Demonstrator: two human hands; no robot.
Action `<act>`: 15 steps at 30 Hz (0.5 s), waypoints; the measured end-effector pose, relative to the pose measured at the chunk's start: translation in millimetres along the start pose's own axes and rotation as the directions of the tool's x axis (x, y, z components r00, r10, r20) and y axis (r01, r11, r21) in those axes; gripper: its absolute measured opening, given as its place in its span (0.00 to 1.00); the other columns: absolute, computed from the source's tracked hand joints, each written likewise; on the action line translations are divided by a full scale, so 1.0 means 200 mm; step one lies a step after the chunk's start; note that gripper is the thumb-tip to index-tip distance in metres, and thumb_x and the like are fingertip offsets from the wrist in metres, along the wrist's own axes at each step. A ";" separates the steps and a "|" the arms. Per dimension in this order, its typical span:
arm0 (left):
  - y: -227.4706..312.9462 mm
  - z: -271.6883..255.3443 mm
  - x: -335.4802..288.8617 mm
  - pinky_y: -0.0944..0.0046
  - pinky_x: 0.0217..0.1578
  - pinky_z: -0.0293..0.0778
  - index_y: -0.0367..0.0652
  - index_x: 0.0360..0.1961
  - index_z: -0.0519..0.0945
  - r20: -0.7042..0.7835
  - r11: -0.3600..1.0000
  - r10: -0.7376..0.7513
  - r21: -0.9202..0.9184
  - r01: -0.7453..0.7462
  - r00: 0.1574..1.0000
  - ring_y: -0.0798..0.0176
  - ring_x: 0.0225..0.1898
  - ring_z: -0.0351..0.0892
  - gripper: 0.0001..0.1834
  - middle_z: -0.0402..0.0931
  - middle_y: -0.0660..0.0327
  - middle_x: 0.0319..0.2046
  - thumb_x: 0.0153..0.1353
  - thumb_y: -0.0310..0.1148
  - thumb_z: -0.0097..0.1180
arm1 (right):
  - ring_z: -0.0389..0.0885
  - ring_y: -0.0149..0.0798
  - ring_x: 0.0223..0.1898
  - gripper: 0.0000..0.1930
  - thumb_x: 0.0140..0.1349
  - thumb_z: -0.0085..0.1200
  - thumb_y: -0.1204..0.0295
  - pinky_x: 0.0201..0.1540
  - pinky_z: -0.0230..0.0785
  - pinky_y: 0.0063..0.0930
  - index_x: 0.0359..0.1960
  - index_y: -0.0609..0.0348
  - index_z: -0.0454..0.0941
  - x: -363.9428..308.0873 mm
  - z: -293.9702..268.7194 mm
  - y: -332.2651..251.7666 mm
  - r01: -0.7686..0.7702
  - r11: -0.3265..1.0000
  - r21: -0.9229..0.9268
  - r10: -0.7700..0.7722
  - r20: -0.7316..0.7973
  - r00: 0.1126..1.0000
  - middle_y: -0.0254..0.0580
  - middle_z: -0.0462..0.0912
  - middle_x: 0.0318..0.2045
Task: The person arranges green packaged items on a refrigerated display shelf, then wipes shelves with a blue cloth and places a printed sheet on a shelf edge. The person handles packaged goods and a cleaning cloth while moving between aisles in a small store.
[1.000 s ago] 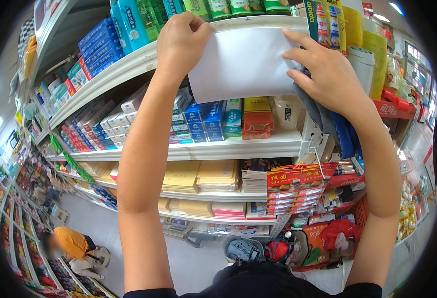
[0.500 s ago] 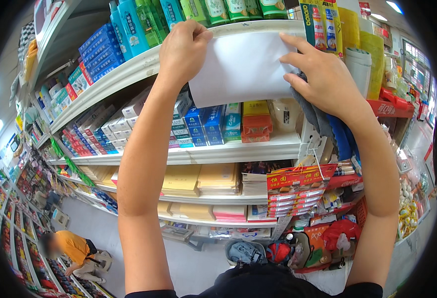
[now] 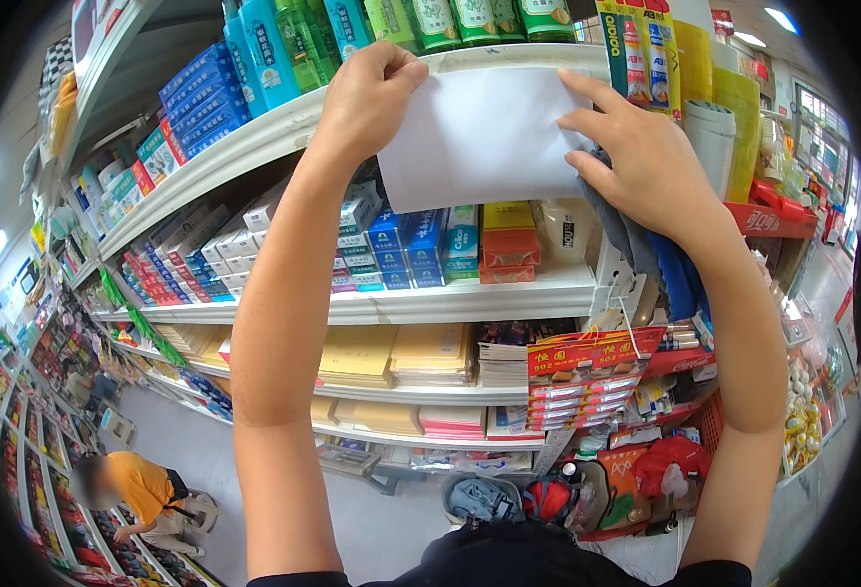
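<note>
A blank white sheet of paper (image 3: 479,142) hangs in front of the upper shelf's white edge (image 3: 254,122). My left hand (image 3: 372,98) is closed, its thumb and curled fingers pinching the sheet's upper left corner at that edge. On the other side, my right hand (image 3: 640,152) is open, its spread fingertips resting on the sheet's right margin. Green bottles (image 3: 479,22) stand on the shelf just above the paper. Below it, blue boxes (image 3: 425,245) and orange boxes (image 3: 508,254) are partly covered by its lower edge.
Grey and blue cloths (image 3: 636,230) hang beside my right wrist. Carded glue tubes (image 3: 587,382) hang from the lower shelf's corner, near stacked brown envelopes (image 3: 430,354). A person in an orange top (image 3: 142,484) is low by the shelves at far left. Bags (image 3: 484,499) sit below.
The view has shifted slightly, so shelf and sheet appear a little lower and further right. Both hands keep the same places on the paper. The person in orange has moved an arm slightly.
</note>
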State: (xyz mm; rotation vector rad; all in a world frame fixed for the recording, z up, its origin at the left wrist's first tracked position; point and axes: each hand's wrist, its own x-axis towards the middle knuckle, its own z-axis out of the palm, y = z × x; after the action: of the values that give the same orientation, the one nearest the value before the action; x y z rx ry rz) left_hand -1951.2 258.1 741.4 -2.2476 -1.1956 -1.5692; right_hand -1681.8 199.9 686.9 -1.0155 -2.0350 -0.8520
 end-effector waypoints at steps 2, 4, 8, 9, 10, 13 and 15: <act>-0.01 -0.01 0.01 0.60 0.37 0.73 0.34 0.37 0.80 0.005 0.999 -0.010 -0.037 0.010 1.000 0.61 0.33 0.77 0.15 0.79 0.56 0.29 0.62 0.39 0.57 | 0.83 0.48 0.43 0.13 0.60 0.55 0.66 0.49 0.74 0.40 0.42 0.59 0.81 0.00 0.00 0.00 -0.001 1.000 -0.001 0.001 0.004 1.000 0.43 0.72 0.62; -0.02 -0.01 0.02 0.61 0.37 0.73 0.33 0.37 0.80 0.004 0.998 -0.011 -0.065 0.011 1.000 0.62 0.33 0.76 0.16 0.79 0.56 0.29 0.62 0.39 0.56 | 0.83 0.48 0.43 0.13 0.60 0.55 0.66 0.49 0.74 0.40 0.42 0.59 0.81 0.00 0.00 0.00 0.008 1.000 -0.009 -0.008 0.001 1.000 0.43 0.72 0.62; 0.01 -0.02 0.02 0.62 0.36 0.72 0.34 0.37 0.80 0.026 0.998 -0.039 -0.053 0.040 0.999 0.64 0.32 0.75 0.16 0.78 0.57 0.29 0.63 0.39 0.56 | 0.83 0.48 0.42 0.13 0.60 0.55 0.66 0.48 0.75 0.39 0.42 0.59 0.81 0.00 0.00 0.00 0.000 1.000 -0.009 0.000 0.003 1.000 0.44 0.71 0.63; 0.02 -0.02 0.01 0.62 0.35 0.72 0.35 0.37 0.80 0.035 0.998 -0.046 -0.045 0.047 0.998 0.64 0.32 0.75 0.16 0.78 0.58 0.29 0.64 0.40 0.56 | 0.83 0.48 0.42 0.12 0.60 0.55 0.66 0.48 0.75 0.39 0.42 0.59 0.81 -0.01 0.01 0.01 0.005 1.000 -0.013 -0.005 -0.005 1.000 0.44 0.71 0.63; 0.03 -0.02 0.01 0.62 0.35 0.72 0.35 0.37 0.80 0.045 0.998 -0.053 -0.038 0.055 0.998 0.65 0.32 0.75 0.16 0.78 0.58 0.29 0.64 0.40 0.56 | 0.83 0.48 0.42 0.12 0.60 0.55 0.66 0.48 0.75 0.39 0.42 0.59 0.81 -0.01 0.01 0.01 0.009 1.000 -0.018 -0.010 -0.014 1.000 0.44 0.71 0.63; 0.04 -0.06 0.01 0.63 0.35 0.71 0.36 0.37 0.81 0.079 0.999 -0.040 0.014 0.039 0.996 0.65 0.32 0.75 0.16 0.78 0.58 0.29 0.64 0.41 0.56 | 0.83 0.48 0.42 0.12 0.59 0.55 0.66 0.48 0.75 0.39 0.42 0.58 0.81 -0.01 0.00 0.00 0.001 1.000 0.009 -0.001 -0.003 1.000 0.43 0.71 0.63; 0.03 -0.06 0.00 0.62 0.35 0.72 0.36 0.38 0.81 0.095 1.000 -0.022 0.023 0.020 0.995 0.64 0.32 0.75 0.16 0.78 0.58 0.29 0.64 0.41 0.56 | 0.83 0.48 0.42 0.12 0.59 0.56 0.66 0.48 0.75 0.39 0.41 0.58 0.81 -0.01 0.01 0.00 0.001 1.000 0.018 -0.001 -0.003 1.000 0.43 0.71 0.63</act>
State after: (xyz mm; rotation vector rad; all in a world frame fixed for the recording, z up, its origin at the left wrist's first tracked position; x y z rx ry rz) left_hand -1955.6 247.1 750.0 -2.3270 -1.2585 -1.4633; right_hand -1680.9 201.1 684.7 -1.0030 -2.0372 -0.8331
